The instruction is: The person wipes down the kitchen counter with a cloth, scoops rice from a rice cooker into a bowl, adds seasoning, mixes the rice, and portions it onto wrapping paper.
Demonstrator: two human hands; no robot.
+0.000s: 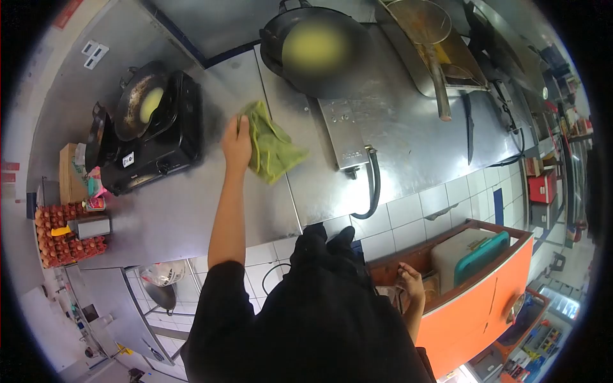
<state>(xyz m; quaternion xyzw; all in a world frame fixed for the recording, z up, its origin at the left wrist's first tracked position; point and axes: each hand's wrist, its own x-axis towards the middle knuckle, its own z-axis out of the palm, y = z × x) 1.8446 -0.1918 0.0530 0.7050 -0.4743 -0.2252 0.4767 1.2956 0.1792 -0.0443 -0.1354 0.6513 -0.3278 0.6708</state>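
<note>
My left hand [236, 139] grips a green cloth [271, 147] with yellow edging, which hangs over the steel counter [230, 210]. To its left stands a black portable stove [182, 121] bearing a dark wok [131, 108] with something pale yellow inside. Beyond the cloth, a large black wok [274, 54] holds a blurred yellow mass over a steel burner [338, 127]. My right hand [410, 284] hangs low beside the orange cabinet [472, 306], its fingers curled together; whether anything is in them I cannot make out.
A strainer with a wooden handle [440, 89] lies across a metal tray [472, 80] at the back right. Near it is a long dark knife [470, 127]. A black hose [375, 191] droops off the counter's front edge. Stacked egg trays [54, 236] stand far left.
</note>
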